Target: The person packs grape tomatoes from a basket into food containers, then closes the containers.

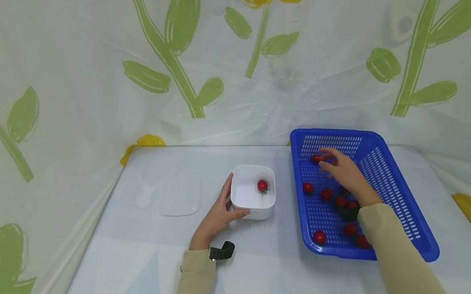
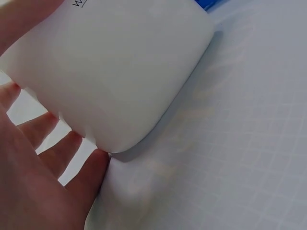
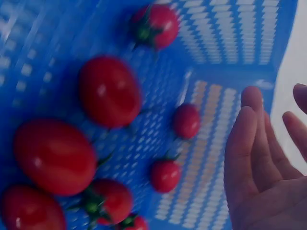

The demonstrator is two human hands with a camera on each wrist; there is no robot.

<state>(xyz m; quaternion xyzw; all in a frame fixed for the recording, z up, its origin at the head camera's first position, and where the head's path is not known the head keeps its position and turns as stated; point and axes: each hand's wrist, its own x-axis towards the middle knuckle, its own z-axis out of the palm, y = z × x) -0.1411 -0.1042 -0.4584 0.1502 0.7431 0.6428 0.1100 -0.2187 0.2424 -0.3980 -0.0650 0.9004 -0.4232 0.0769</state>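
Note:
A white square box (image 1: pixel 250 211) stands on the table with one cherry tomato (image 1: pixel 262 185) inside. My left hand (image 1: pixel 216 216) holds the box from its left, thumb along the near side; the left wrist view shows the fingertips against the box wall (image 2: pixel 120 72). Over the far part of a blue plastic basket (image 1: pixel 298 212), my right hand (image 1: pixel 349 177) hovers with fingers loosely bent, close to a tomato (image 1: pixel 315 158). In the right wrist view no tomato shows between the fingers (image 3: pixel 240 139). Several red tomatoes (image 3: pixel 110 91) lie on the basket's floor, partly hidden by the right arm.
A clear, thin lid (image 1: pixel 182 196) lies flat on the table left of the box. Behind the table hangs a white sheet (image 1: pixel 95 77) printed with flowers. The basket's raised rim (image 1: pixel 400 195) surrounds the tomatoes.

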